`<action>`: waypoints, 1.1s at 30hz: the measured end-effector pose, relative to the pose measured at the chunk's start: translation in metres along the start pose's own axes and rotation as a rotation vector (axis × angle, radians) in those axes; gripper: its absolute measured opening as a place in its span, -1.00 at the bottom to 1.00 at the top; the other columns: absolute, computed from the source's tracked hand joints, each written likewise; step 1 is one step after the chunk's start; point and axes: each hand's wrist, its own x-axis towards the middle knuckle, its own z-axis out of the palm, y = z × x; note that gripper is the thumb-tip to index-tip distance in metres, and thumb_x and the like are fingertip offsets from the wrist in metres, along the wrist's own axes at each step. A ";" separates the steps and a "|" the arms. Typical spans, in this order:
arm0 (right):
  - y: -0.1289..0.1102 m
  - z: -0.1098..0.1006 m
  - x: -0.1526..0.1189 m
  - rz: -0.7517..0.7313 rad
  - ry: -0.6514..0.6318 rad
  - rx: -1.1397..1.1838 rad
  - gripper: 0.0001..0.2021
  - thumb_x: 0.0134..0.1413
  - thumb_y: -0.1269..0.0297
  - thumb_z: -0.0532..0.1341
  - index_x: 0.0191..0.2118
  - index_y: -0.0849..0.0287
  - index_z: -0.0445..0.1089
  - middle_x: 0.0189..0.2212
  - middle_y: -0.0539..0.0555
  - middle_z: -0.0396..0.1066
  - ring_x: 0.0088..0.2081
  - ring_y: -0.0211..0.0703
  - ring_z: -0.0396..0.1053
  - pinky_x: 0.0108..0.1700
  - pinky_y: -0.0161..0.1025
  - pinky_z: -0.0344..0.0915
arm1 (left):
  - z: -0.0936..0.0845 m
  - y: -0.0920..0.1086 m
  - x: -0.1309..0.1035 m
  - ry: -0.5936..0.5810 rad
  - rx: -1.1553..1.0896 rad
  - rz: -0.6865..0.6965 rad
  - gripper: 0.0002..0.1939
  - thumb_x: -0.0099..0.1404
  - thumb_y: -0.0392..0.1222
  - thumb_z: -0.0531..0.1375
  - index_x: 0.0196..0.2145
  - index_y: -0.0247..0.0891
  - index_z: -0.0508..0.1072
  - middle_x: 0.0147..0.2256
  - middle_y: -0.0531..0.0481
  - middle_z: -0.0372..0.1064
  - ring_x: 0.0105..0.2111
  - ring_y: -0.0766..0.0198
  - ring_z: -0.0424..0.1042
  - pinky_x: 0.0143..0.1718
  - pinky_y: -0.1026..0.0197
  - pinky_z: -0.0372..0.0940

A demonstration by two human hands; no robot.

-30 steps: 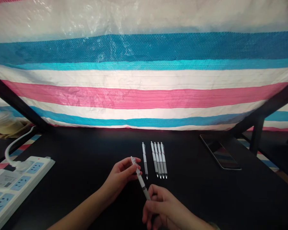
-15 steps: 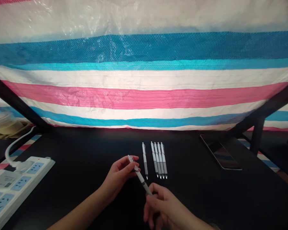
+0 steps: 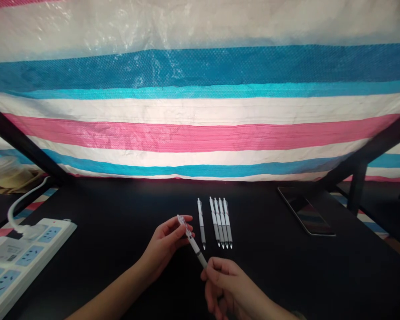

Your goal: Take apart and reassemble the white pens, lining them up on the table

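A white pen with a grey grip (image 3: 194,244) is held slantwise between both hands. My left hand (image 3: 168,238) pinches its upper end near the clip, thumb on top. At the lower end, the fingers of my right hand (image 3: 225,282) close round the grip and hide the tip. Just beyond my left fingertips lies a single similar pen (image 3: 201,223) on the black table. To the right of it, several matching pens (image 3: 221,222) lie side by side in a row, tips toward me.
On the right of the black table (image 3: 120,209) lies a dark phone (image 3: 305,211). A white power strip (image 3: 23,258) with a plugged-in cable sits at the left. Behind the table hangs a striped plastic sheet (image 3: 200,138), with dark frame bars (image 3: 360,155) at either side.
My right hand's fingers have shifted slightly on the grip and closed more tightly at its lower end. My left hand and the pens on the table stay where they were.
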 end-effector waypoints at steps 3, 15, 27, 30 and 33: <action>0.001 0.000 -0.001 0.001 -0.001 0.028 -0.49 0.05 -0.19 0.17 -0.23 0.26 0.28 -0.62 0.02 0.42 -0.66 -0.33 0.33 -0.65 -0.44 0.17 | -0.001 -0.001 0.000 0.008 -0.002 0.002 -0.72 0.20 -0.16 0.34 -0.12 -0.28 0.57 -0.31 -0.08 0.46 -0.28 0.22 0.45 -0.20 0.20 0.34; 0.001 0.000 -0.001 -0.002 0.031 0.003 -0.56 0.00 -0.11 0.28 -0.29 0.17 0.20 -0.64 -0.07 0.39 -0.69 -0.37 0.27 -0.68 -0.47 0.10 | 0.001 0.000 -0.001 0.032 -0.002 0.018 -0.68 0.16 -0.12 0.37 -0.13 -0.28 0.57 -0.31 -0.09 0.47 -0.29 0.21 0.45 -0.21 0.19 0.33; 0.000 0.001 -0.001 0.000 0.044 -0.038 -0.54 0.01 -0.15 0.24 -0.28 0.18 0.23 -0.64 -0.04 0.42 -0.71 -0.37 0.26 -0.70 -0.46 0.03 | 0.002 0.001 -0.001 0.053 0.015 0.032 -0.67 0.14 -0.13 0.38 -0.13 -0.27 0.57 -0.31 -0.08 0.48 -0.30 0.22 0.45 -0.22 0.20 0.34; 0.001 0.000 -0.001 -0.004 0.045 -0.075 -0.56 0.02 -0.14 0.25 -0.35 0.20 0.24 -0.67 -0.02 0.40 -0.74 -0.40 0.22 -0.73 -0.48 -0.02 | 0.003 0.001 -0.002 0.050 0.025 0.036 -0.68 0.16 -0.13 0.37 -0.12 -0.27 0.57 -0.30 -0.08 0.48 -0.29 0.24 0.45 -0.23 0.22 0.34; 0.001 -0.001 -0.001 -0.018 0.021 -0.031 -0.47 0.04 -0.23 0.17 -0.38 0.27 0.31 -0.70 0.02 0.38 -0.76 -0.41 0.21 -0.73 -0.48 -0.05 | 0.002 0.001 -0.002 0.024 0.026 0.033 -0.66 0.17 -0.12 0.36 -0.09 -0.27 0.56 -0.28 -0.11 0.48 -0.27 0.21 0.46 -0.21 0.20 0.35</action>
